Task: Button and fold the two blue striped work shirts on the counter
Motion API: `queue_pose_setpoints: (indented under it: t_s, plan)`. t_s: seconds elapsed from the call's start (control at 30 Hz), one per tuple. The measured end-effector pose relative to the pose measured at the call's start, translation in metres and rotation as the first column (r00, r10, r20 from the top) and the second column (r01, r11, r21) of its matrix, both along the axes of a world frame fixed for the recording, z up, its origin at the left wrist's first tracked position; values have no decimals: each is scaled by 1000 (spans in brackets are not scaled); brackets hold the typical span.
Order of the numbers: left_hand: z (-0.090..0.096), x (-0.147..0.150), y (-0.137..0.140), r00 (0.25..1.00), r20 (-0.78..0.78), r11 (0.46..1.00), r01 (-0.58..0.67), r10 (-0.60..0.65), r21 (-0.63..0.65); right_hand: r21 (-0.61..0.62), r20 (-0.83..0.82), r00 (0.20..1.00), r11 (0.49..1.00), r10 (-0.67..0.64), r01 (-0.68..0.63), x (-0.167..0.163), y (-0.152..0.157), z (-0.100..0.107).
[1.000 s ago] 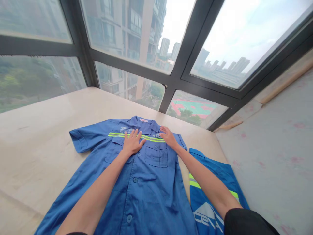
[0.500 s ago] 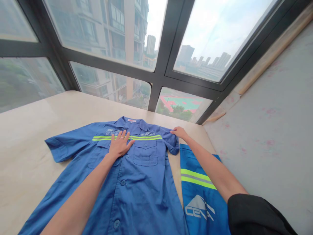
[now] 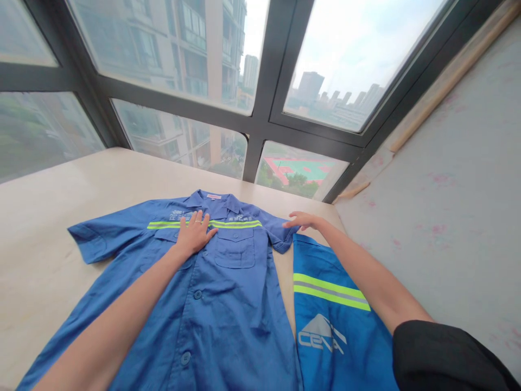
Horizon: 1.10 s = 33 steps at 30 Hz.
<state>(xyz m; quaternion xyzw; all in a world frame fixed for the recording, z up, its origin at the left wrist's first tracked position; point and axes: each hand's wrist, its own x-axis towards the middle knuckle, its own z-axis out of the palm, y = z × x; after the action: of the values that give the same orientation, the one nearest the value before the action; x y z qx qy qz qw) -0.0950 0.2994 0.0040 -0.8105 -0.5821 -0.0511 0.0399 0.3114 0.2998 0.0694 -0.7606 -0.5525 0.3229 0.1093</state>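
A blue short-sleeved work shirt [image 3: 240, 296] lies spread front side up, its collar toward the window. Yellow-green and grey reflective tape crosses its chest. My left hand [image 3: 194, 234] rests flat on the chest beside the button line, fingers spread. Just above the cuff of the sleeve on the right hovers my right hand [image 3: 304, 220], its fingers stretched out and loosely apart. Beneath my right forearm is a brighter blue garment [image 3: 321, 258] with similar tape and a silver logo, lying beside the shirt; part of it is hidden by the arm.
The shirt and garment lie on a pale, smooth ledge [image 3: 36, 228]. Dark-framed windows [image 3: 260, 127] rise behind it, with buildings outside. A wall with a faint floral pattern [image 3: 448, 217] bounds the right side.
My right hand has let go of the sleeve end and its fingers have opened. The sleeve now lies extended a little further right. My left hand stays on the chest.
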Motion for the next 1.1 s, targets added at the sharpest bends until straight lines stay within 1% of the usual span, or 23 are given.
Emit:
queue_pose_setpoints:
  t_s: [0.03,0.07,0.1,0.17,0.23,0.33,0.4,0.47,0.53,0.63,0.73,0.8,0.87,0.97,1.03,1.1]
  plan:
    - [5,5,-4,1000,-11,999,17,-16,49,-71,-70,998,997,-9,4,1,-3,2]
    - [10,12,-9,999,-16,995,41,-40,88,-116,-128,991,993,-26,11,1,-5,3]
    - [15,20,-16,997,-12,991,75,-74,111,-127,-170,984,992,-46,24,0,-5,3]
    - [23,42,-32,989,20,984,146,-149,100,-65,-226,971,996,-76,63,-5,-4,4]
    - [25,66,-53,965,61,965,250,-256,84,-1,-306,945,993,-116,121,-12,1,4]
    - [14,97,-84,904,115,910,413,-413,18,60,-397,899,972,-185,227,-21,10,1]
    - [1,108,-100,869,147,874,484,-472,-52,88,-406,881,949,-244,303,-24,15,-2]
    - [-11,111,-110,858,181,856,504,-481,-113,119,-382,871,918,-308,377,-24,19,-7]
    - [-19,107,-116,858,206,853,502,-470,-144,156,-342,866,886,-366,436,-22,23,-12]
    - [-22,97,-119,854,216,848,508,-473,-150,218,-280,865,850,-415,479,-21,29,-18]
    - [-19,92,-120,852,209,843,514,-481,-159,262,-234,881,846,-411,464,-24,35,-19]
    - [-19,92,-121,853,206,843,513,-479,-165,257,-223,898,866,-378,429,-27,35,-19]
    - [-19,93,-121,854,208,843,511,-477,-164,233,-220,919,897,-328,376,-30,31,-19]
    - [-20,93,-121,849,217,843,516,-481,-151,223,-176,948,927,-265,300,-30,17,-17]
    - [-19,93,-121,846,223,843,519,-484,-141,265,-108,962,926,-249,269,-28,3,-14]
    - [-18,93,-121,845,226,843,520,-485,-134,332,-42,968,910,-249,248,-29,-14,-10]
